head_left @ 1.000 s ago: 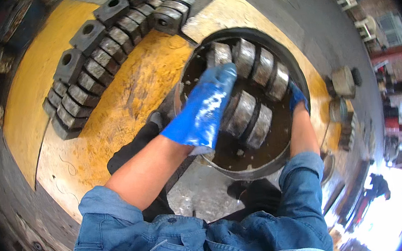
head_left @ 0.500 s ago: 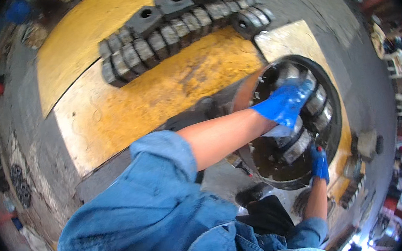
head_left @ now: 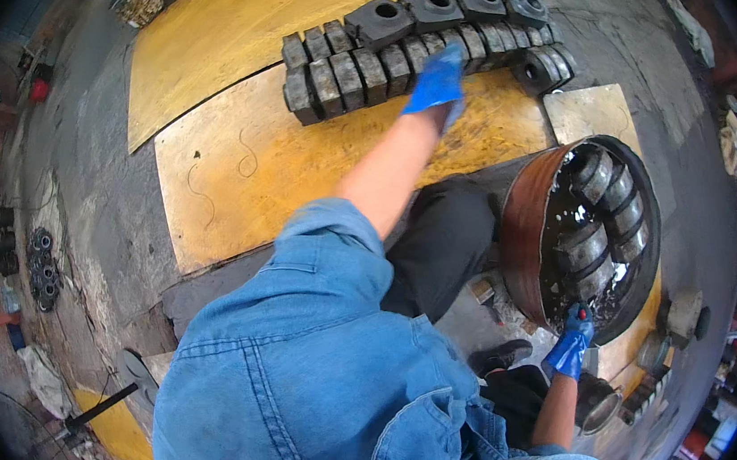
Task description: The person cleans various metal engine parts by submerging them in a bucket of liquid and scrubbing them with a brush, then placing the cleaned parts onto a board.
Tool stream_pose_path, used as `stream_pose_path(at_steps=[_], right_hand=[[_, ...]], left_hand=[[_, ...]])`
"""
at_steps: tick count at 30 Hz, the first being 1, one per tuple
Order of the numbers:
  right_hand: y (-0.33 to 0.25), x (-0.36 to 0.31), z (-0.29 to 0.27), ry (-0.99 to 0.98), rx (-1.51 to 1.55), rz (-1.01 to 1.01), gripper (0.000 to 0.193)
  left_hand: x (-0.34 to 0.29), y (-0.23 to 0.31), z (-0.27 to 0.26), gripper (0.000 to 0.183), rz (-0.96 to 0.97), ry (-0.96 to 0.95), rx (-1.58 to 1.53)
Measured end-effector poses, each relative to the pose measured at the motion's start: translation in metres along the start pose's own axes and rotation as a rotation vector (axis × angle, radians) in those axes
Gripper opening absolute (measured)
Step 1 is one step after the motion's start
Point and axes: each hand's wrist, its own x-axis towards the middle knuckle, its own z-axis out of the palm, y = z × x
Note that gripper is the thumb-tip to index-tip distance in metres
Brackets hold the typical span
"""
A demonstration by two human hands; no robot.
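Observation:
My left hand (head_left: 439, 86), in a blue glove, reaches out over a double row of dark metal blocks (head_left: 348, 81) on the yellow sheet. Motion smears its fingers, and I cannot tell whether they touch a block. At the near rim of a round drum (head_left: 527, 240), my gloved right hand (head_left: 575, 338) is closed around a small thing with a red end; the rest of it is hidden. Inside the drum, several curved metal pieces (head_left: 585, 252) sit in dark, shiny liquid.
Larger blocks with round holes (head_left: 433, 8) lie along the back of the row. Round ringed pieces (head_left: 540, 70) stand at its right end. My bent knee (head_left: 440, 231) is between the yellow sheet (head_left: 229, 182) and the drum. Dark rings (head_left: 43, 269) lie far left.
My left hand has left the metal pieces in the drum and swung up and left to the block row. My right hand stays by the drum's near rim. The view has shifted.

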Motion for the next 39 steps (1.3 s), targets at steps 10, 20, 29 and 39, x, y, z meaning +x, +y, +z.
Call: stream_pose_path(at_steps=[10,20,29,39], right_hand=[[0.011,0.009,0.030,-0.092,0.024,0.064,0.048],[-0.103,-0.034,-0.007,-0.102,0.003,0.248,0.041],[-0.093,-0.046,-0.015,-0.043,-0.087,0.260,0.038],[-0.124,-0.044,-0.020,-0.082,0.057,0.180,0.037]], left_hand=[[-0.003,-0.013,-0.352,0.055,-0.053,0.780,0.771],[0.090,0.011,-0.381,0.064,0.235,0.116,1.309],[0.136,-0.019,-0.452,0.064,-0.387,0.498,0.483],[0.030,-0.061,-0.449,0.048,-0.161,0.154,0.725]])
